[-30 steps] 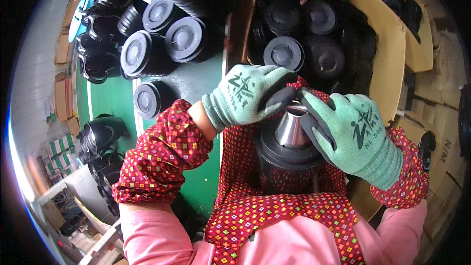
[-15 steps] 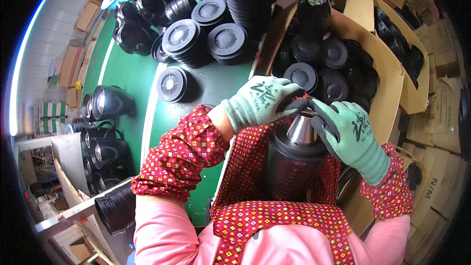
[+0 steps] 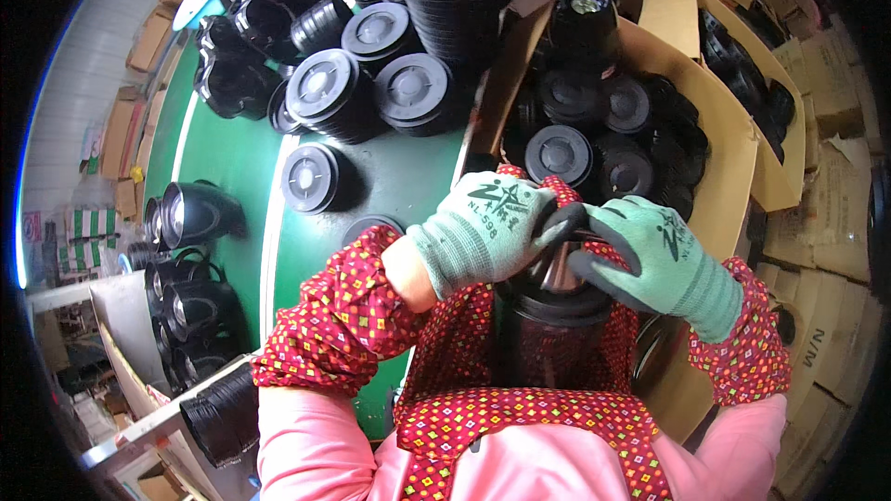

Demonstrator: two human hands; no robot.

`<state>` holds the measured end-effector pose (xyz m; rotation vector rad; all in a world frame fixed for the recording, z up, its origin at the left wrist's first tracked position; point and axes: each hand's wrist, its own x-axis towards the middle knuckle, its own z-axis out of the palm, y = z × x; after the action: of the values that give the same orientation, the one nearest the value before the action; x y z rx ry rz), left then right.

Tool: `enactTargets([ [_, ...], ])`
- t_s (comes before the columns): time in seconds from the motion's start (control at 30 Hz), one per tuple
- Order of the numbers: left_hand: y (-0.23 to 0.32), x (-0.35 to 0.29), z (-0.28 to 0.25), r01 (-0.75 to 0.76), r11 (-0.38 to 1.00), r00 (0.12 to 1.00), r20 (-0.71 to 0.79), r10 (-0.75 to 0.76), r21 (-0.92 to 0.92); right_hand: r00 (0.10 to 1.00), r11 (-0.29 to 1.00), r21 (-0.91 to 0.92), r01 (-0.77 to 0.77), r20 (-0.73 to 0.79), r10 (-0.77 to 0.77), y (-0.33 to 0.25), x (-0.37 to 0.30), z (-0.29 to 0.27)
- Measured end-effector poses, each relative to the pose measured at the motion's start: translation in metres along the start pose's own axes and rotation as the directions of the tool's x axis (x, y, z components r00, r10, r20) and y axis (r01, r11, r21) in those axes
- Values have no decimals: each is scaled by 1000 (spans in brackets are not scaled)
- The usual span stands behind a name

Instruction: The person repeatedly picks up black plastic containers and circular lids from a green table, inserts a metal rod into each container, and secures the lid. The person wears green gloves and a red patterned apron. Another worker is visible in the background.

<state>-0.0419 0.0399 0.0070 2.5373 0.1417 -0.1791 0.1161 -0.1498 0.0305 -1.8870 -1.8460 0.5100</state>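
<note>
A shiny metal cone-shaped neck (image 3: 561, 271) rises from a wide black collar (image 3: 548, 308). Below it, a dark cylindrical body (image 3: 543, 353) stands upright against my patterned apron. My left hand (image 3: 492, 223), in a green glove with dark fingertips, is closed at the top of the neck. The thumb and fingers pinch together there, and what lies between them is hidden. From the other side my right hand (image 3: 650, 246), gloved alike, has its fingers curled at the neck's upper rim, with the thumb lower along the metal. Both hands' fingertips nearly meet over the neck.
Stacks of black round lids (image 3: 413, 93) stand on the green table (image 3: 232, 153) at far left. One smaller lid stack (image 3: 311, 178) sits nearer. Dark kettle-like bodies (image 3: 195, 301) line the left side. An open cardboard box (image 3: 733, 153) beyond my hands holds several black round parts.
Both hands have come slightly lower and closer over the metal neck. My right thumb has shifted onto its side. The view has tilted a little, so the lids appear further left.
</note>
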Motion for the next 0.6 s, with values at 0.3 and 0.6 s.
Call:
enactTargets([
  [0.3, -4, 2, 14, -38, 999, 997, -75, 35, -36, 967, 962, -111, -249, 26, 253, -32, -3, 3],
  [0.6, -36, 26, 51, -286, 932, 949, -201, 243, -223, 940, 888, -321, -329, -18, 342, -53, 4, 2],
])
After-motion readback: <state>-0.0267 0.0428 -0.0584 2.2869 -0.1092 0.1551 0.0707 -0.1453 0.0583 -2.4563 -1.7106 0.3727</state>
